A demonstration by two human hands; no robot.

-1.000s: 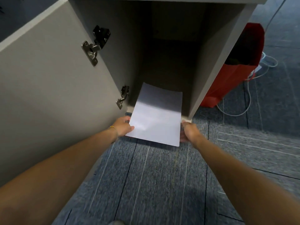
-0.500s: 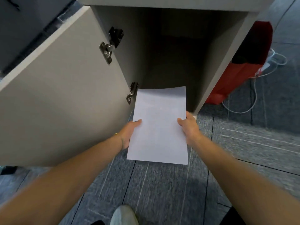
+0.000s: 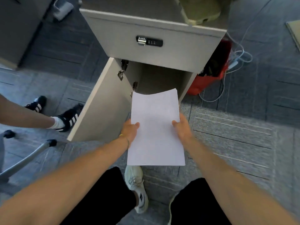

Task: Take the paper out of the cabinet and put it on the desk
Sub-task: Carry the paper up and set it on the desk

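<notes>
A white sheaf of paper [image 3: 155, 127] is held flat in front of me, above the carpet and clear of the cabinet opening. My left hand [image 3: 129, 130] grips its left edge, thumb on top. My right hand [image 3: 182, 128] grips its right edge the same way. The grey cabinet [image 3: 151, 46] stands just beyond, its door [image 3: 100, 108] swung open to the left and its lower compartment dark. A combination lock [image 3: 149, 41] sits on the drawer front above. The desk top [image 3: 129, 4] shows at the upper edge.
A red bag [image 3: 209, 78] and white cables [image 3: 240, 59] lie right of the cabinet. Another person's leg and black striped shoes [image 3: 68, 118] stand at the left, beside a chair base [image 3: 29, 156]. My own shoes [image 3: 138, 189] are below the paper.
The paper came out of the cabinet's lower compartment, toward me and upward, with both hands on it. My view rose, so the drawer front and desk top now show.
</notes>
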